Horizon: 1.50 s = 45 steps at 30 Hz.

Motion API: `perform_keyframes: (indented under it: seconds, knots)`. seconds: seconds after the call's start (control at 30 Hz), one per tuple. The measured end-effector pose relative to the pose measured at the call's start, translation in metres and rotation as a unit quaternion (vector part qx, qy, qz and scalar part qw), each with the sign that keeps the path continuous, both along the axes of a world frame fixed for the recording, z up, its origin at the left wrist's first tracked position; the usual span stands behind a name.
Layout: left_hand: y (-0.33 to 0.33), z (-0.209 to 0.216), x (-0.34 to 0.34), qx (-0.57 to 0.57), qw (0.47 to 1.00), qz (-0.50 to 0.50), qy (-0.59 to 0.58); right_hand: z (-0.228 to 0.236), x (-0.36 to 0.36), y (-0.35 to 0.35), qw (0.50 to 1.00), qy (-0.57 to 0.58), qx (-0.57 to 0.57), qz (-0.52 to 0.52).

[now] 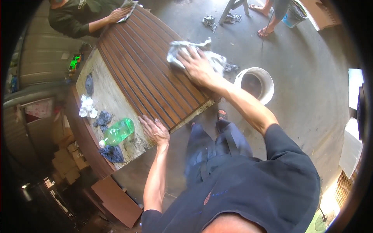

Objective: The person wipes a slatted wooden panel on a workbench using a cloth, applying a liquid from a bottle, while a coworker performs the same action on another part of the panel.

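Note:
A brown slatted wooden panel (149, 66) lies across the work table, dark grooves running along its length. My right hand (197, 66) presses a crumpled white rag (213, 58) against the panel's right edge, its fingers spread over the cloth and slightly blurred. On the near left corner of the panel rests my left hand (155, 132), open, fingers stretched out and holding nothing. Close to it, a green plastic bottle (119, 131) with a white cap lies on its side on the pale board (107, 83).
Dark rags (112, 153) and crumpled white paper (88, 107) lie along the board. At the far end, another person's hand (116, 15) holds a cloth on the panel. A white bucket (266, 87) stands on the floor at right; beyond are a stool (229, 11) and someone's feet (264, 32).

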<state>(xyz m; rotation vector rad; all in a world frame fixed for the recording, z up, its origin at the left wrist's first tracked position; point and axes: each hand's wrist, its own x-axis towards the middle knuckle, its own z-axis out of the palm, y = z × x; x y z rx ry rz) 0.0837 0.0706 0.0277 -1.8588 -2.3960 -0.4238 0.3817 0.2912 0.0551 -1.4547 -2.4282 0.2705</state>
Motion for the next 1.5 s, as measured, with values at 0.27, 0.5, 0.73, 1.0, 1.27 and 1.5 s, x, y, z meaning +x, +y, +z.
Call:
perform_keyframes:
  seconds: [0.27,0.5,0.73,1.0,1.27,1.5]
  knots:
    - [0.0,-0.001,0.015,-0.011,0.999,-0.006,-0.03,0.003,-0.018,0.117,0.978,0.16,-0.093,-0.097]
    - [0.0,0.006,0.007,-0.026,0.999,0.006,-0.027,0.002,0.061,-0.072,0.986,0.114,-0.099,-0.074]
    - [-0.007,0.013,0.002,-0.016,0.999,0.016,-0.025,0.003,0.01,0.023,0.999,0.026,0.02,0.023]
    - [0.008,0.002,0.014,0.083,0.992,-0.007,-0.098,-0.044,-0.114,0.179,0.982,0.062,0.16,0.082]
    - [-0.035,-0.013,-0.004,0.25,0.922,0.093,-0.282,-0.001,-0.127,-0.169,0.858,0.127,-0.122,0.483]
    - [-0.037,-0.019,-0.003,0.301,0.887,0.108,-0.334,0.0,-0.255,-0.002,0.935,-0.013,0.038,0.352]
